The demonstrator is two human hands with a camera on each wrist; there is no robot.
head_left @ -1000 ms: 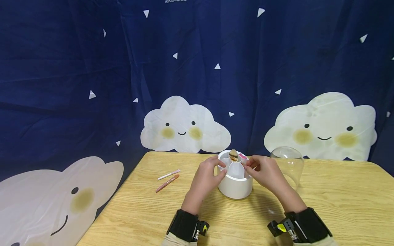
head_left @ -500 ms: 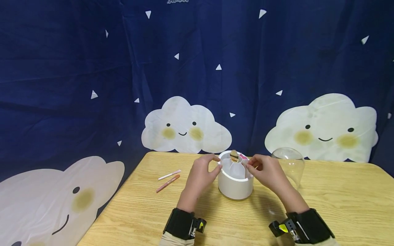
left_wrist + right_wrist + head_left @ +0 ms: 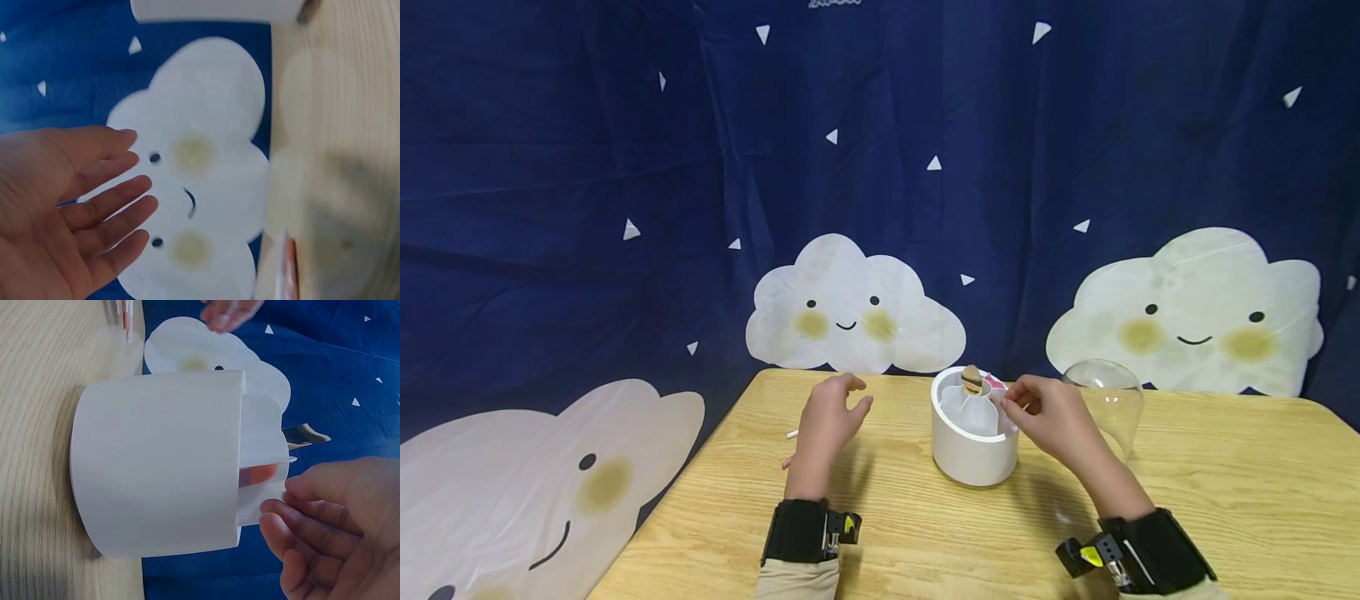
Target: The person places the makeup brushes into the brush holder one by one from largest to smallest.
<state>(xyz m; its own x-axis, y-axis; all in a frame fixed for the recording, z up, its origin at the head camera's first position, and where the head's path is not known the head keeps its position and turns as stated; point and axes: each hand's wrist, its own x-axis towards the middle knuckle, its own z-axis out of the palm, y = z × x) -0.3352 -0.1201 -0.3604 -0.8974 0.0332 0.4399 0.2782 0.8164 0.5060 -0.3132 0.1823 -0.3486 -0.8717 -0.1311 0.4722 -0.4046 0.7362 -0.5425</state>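
We are bending the fingers (image 3: pixel 312 528) of our right hand (image 3: pixel 1051 417), thumb near fingertips, at the edge of the insert (image 3: pixel 261 425); we cannot tell whether they are pinching anything. We are holding our left hand (image 3: pixel 827 421) well apart from the tub, its fingers loosely curved and slightly spread, nothing between them.

The tub (image 3: pixel 975 461) is standing upright on the surface (image 3: pixel 1225 500), the insert sitting inside it. A gold knob (image 3: pixel 972 379) is rising from its middle, and an orange piece (image 3: pixel 261 474) is showing behind a divider. The dome (image 3: pixel 1112 408) is standing right of the tub. Beyond our left hand, the white pen (image 3: pixel 281 275) and pink pen (image 3: pixel 291 272) are lying side by side.
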